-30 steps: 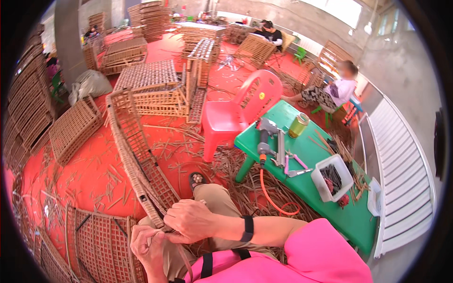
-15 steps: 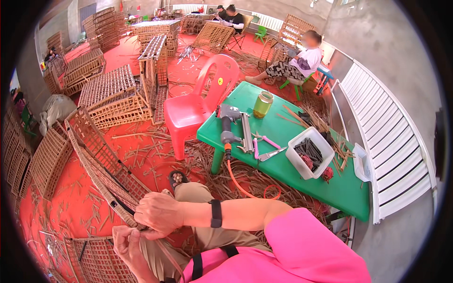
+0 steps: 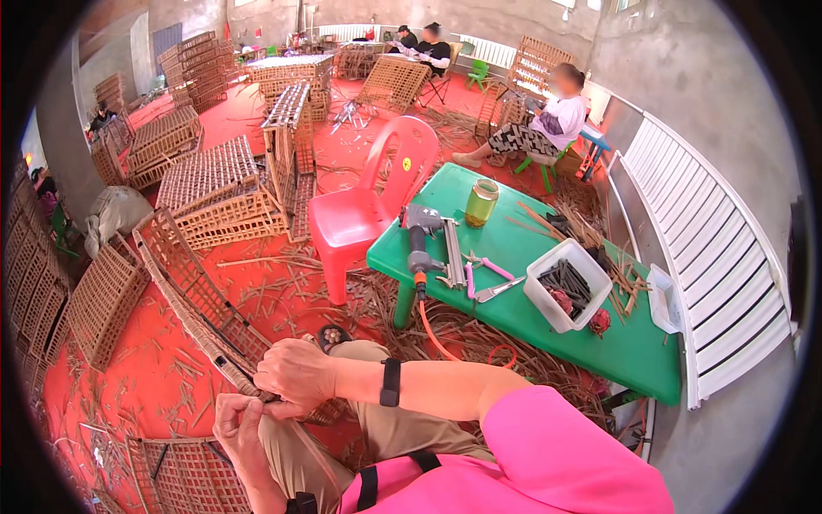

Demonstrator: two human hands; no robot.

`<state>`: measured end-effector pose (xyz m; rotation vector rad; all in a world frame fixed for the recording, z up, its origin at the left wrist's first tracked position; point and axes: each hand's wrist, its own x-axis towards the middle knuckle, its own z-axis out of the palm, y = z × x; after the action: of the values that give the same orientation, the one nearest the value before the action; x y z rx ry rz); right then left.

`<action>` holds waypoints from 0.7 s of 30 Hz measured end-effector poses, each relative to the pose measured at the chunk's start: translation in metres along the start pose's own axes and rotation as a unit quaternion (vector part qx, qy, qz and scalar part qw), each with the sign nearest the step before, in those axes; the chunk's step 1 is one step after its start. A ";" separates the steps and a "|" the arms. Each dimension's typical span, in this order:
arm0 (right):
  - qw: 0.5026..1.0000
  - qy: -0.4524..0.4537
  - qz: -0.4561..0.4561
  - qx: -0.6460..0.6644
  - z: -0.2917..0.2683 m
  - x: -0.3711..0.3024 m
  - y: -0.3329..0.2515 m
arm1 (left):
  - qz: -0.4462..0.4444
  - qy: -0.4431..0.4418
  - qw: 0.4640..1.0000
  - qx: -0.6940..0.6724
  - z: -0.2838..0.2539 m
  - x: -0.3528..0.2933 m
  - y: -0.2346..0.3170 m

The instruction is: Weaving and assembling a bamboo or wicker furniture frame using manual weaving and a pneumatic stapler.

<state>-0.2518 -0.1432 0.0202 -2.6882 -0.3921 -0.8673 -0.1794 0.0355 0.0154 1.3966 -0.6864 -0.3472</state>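
Observation:
A woven lattice basket [image 3: 190,319] of brown strips leans up from the floor, and its thick wrapped rim ends at my hands. My right hand [image 3: 297,373] is closed over the near end of that rim, knuckles up. Just below and left of it, my left hand [image 3: 238,428] is closed in a pinch near the rim; what lies between its fingertips is too small to make out. From beneath my hands a thin brown strip [image 3: 318,461] trails across my lap. My right fingers hide the spot being worked.
To the right, a green table [image 3: 591,355] bears a nail gun [image 3: 422,236], pink-handled pliers [image 3: 471,278], a jar [image 3: 481,204] and a white tub [image 3: 548,310]. A red chair [image 3: 347,221] stands ahead. Baskets [image 3: 214,184] and strip scraps cover the red floor. Other people sit farther back.
The whole view has shifted slightly, so the scene sits a little lower and to the right. Both hands stay at the basket rim with almost the same grip.

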 end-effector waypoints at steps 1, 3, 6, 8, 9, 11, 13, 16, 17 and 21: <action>1.000 -0.014 0.006 -0.008 -0.001 0.000 0.000 | -0.006 -0.002 1.000 -0.003 0.000 0.000 0.002; 0.999 -0.026 0.011 -0.017 -0.001 0.000 -0.001 | -0.008 -0.003 1.000 0.011 -0.002 -0.002 0.002; 1.000 -0.020 0.010 -0.013 0.001 -0.001 -0.003 | -0.013 0.004 1.000 0.004 -0.002 -0.003 -0.001; 1.000 0.003 0.012 -0.003 -0.001 -0.003 -0.005 | -0.005 0.000 1.000 0.021 -0.002 -0.004 0.000; 1.000 0.005 0.015 -0.007 -0.001 -0.004 -0.006 | 0.000 -0.006 0.999 0.038 -0.002 -0.004 0.000; 1.000 0.025 0.004 0.003 -0.001 -0.004 -0.007 | 0.018 -0.004 0.999 0.043 0.000 -0.005 -0.002; 0.999 0.036 0.018 0.000 -0.002 -0.005 -0.015 | 0.027 0.005 0.999 0.047 0.000 -0.008 0.000; 0.998 0.043 0.036 -0.010 -0.001 -0.006 -0.024 | 0.010 0.000 1.000 0.024 -0.007 -0.008 -0.003; 0.997 0.054 0.051 -0.016 -0.001 -0.008 -0.028 | 0.019 0.003 0.999 0.034 -0.006 -0.009 -0.004; 0.995 0.074 0.070 -0.016 0.003 -0.011 -0.033 | 0.025 0.002 0.998 0.052 -0.005 -0.009 -0.005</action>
<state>-0.2695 -0.1133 0.0173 -2.6213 -0.1549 -1.0305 -0.1817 0.0442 0.0085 1.4754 -0.7448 -0.2718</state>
